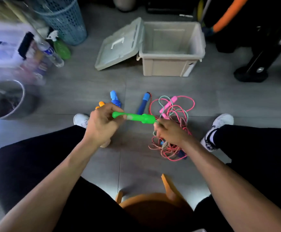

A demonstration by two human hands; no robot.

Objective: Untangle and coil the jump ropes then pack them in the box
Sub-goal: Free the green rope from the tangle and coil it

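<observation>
Head view: the person sits on an orange stool (153,203) with both arms stretched down over the grey tiled floor (86,84). The left hand (103,123) is curled round the narrow end of a green handle (134,118), held level above the floor between the feet. The right hand (171,133) pinches the pale green cord (165,100) just where it leaves the handle's thick end, with part of the tangle bunched under its fingers.

That tangle (171,144) lies on the floor to the right of centre, between the white shoes: pink and green cords looped through each other, a pink handle (168,103) resting on its far side. A blue handle (144,104) lies just beside it on the left. Further left, partly hidden behind the left hand, a second blue handle with cord wound round it (115,98) and an orange piece (100,104) lie close together; whether that is a finished coil I cannot tell.

The beige box (171,52) stands on the floor beyond the ropes, well apart from them, its lid (119,46) swung open to the left. Nothing shows inside it.

By my reading the work is at an early stage: one rope is being freed from the knot, no rope is packed, and the remaining untangling, coiling and boxing are all yet to do.
</observation>
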